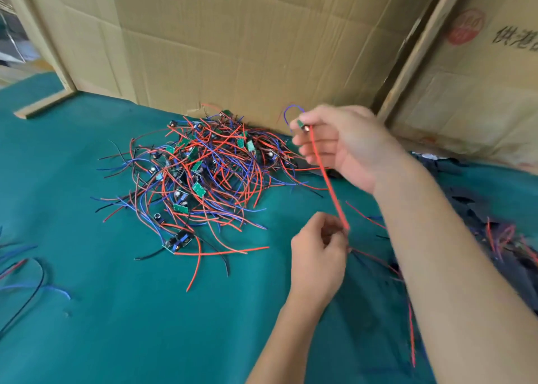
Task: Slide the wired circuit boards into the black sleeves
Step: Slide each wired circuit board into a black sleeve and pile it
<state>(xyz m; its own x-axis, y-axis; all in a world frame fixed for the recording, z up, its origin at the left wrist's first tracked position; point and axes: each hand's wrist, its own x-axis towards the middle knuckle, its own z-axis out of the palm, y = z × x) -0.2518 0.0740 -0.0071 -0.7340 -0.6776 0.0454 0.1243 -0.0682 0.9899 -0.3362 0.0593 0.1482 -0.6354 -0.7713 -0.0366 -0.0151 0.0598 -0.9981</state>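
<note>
A tangled pile of small green circuit boards (198,177) with red, blue and black wires lies on the green cloth in the middle. My right hand (343,145) is raised right of the pile and pinches one small green circuit board (300,123) by its end; a blue wire loops above it. Its red wire (329,180) runs taut down to my left hand (317,255), whose curled fingers pinch the wire's lower end. A heap of black sleeves (500,223) with wires among them lies at the right, partly hidden behind my right forearm.
Cardboard walls (247,40) stand upright right behind the pile and at the back right. The green cloth (116,311) covers the table. A few loose blue, red and black wires (26,270) lie at the left edge. A wooden frame piece (43,101) sits at the far left.
</note>
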